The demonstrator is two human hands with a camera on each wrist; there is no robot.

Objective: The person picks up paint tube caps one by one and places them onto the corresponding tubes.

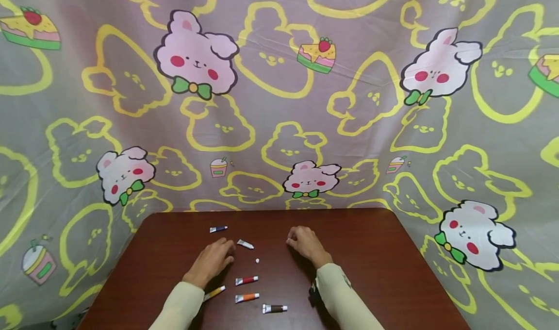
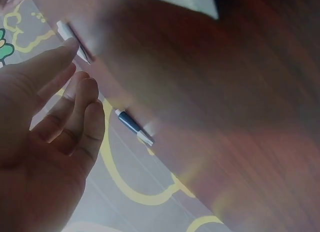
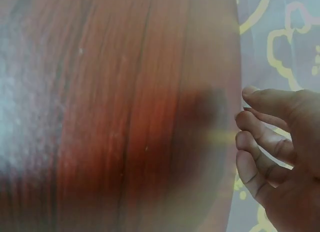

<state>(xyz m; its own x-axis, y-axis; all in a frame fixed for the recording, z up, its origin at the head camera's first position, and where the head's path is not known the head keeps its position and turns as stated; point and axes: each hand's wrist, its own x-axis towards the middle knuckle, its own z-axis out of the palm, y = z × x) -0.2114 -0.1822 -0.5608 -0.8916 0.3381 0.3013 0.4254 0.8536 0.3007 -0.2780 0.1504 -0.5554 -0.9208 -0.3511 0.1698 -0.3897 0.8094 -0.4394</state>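
Note:
My left hand (image 1: 211, 262) is over the left half of the table, fingers loosely bent and holding nothing. Just right of its fingertips lies a white paint tube (image 1: 245, 244), partly behind the thumb in the left wrist view. A dark blue paint tube (image 1: 218, 229) lies beyond that hand. Between the hands is a small white piece (image 1: 257, 260), too small to identify surely. On the right, my right hand (image 1: 307, 245) hovers or rests near the tabletop with relaxed, curved fingers around nothing; the right wrist view shows no tube beside it.
Nearer me lie a red tube (image 1: 246, 280), an orange tube (image 1: 247, 297) and a dark brown tube (image 1: 275, 308). A yellow tube (image 1: 214, 293) is beside the left sleeve, partly covered. The brown table (image 1: 371, 252) is surrounded by a patterned curtain (image 1: 271, 102).

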